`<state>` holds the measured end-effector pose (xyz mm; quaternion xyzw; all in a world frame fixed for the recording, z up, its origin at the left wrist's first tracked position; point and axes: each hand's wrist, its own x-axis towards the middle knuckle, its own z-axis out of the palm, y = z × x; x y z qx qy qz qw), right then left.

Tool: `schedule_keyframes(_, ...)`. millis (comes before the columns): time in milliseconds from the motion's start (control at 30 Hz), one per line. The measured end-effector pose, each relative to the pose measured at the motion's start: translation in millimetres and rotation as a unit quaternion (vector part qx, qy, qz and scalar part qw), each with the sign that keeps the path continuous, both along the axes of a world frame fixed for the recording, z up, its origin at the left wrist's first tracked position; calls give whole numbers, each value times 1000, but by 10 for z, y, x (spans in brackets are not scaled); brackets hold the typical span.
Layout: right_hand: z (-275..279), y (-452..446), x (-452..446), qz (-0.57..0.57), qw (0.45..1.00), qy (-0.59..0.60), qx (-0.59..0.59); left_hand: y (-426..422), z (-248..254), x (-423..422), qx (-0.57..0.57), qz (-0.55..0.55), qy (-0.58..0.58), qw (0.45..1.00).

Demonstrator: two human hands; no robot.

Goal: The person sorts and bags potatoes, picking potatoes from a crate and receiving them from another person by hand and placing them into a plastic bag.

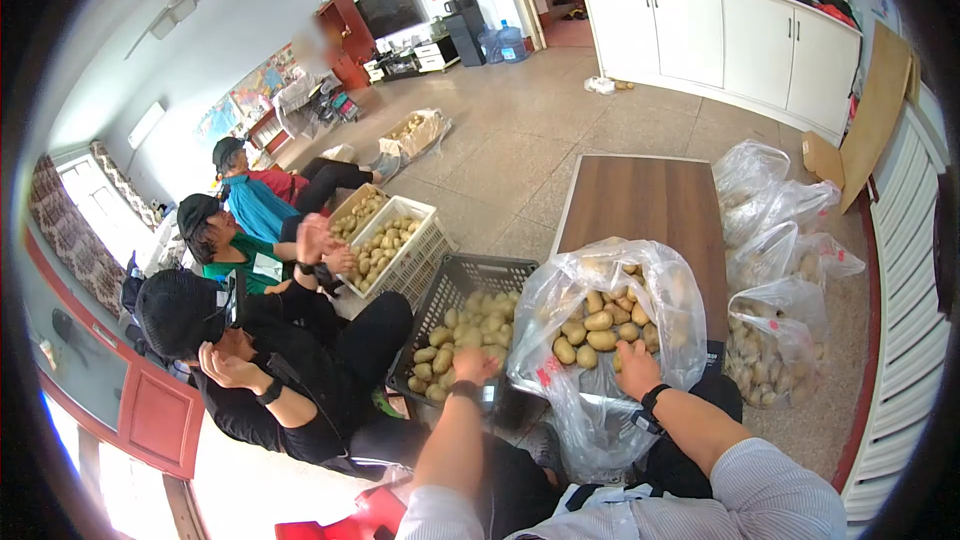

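We look down at our two hands, which are apart. Our left hand [476,365] reaches over a dark plastic crate [490,266] to the left of the counter [640,202]. It is blurred, and we cannot tell whether its fingers are closed on anything. Our right hand [637,370] is inside the near side of a large clear bag [688,342], fingers at the potatoes [600,320] in it; whether they grip one, we cannot tell.

The bag rests on the near end of the brown counter, its mouth wide open and untied, its near side sagging over the edge. Potatoes gather in the middle of it, and we judge it part full. The dark crate, just beside it, holds a good many loose potatoes, with its near wall partly hidden by our arm.

On the floor to the right of the counter, a row of clear bags [765,342] runs from near to far. The nearest visibly holds potatoes; the contents of the farthest are hard to make out.

To the left, beyond the dark crate, a white crate [432,268] is well stocked with potatoes. Three people sit in a row on that side, the nearest in black [300,415] with one hand raised. Farther off, an open sack [412,140] on the floor also holds potatoes.
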<state>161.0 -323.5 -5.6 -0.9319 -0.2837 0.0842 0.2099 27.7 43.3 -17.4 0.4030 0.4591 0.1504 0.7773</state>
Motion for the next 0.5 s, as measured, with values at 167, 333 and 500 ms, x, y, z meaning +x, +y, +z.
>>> schedule_keyframes(167, -31, 79, 18, -35, 993, 92, 69, -29, 39, -26, 524, -302, 121, 787)
schedule_keyframes(333, -231, 47, 122, 1, 987, 40, 153, -315, 247, 36, 333, -184, 34, 924)
schedule_keyframes(500, -105, 191, 140, -56, 957, 169, 231, -558, 507, 82, 32, -54, -36, 997)
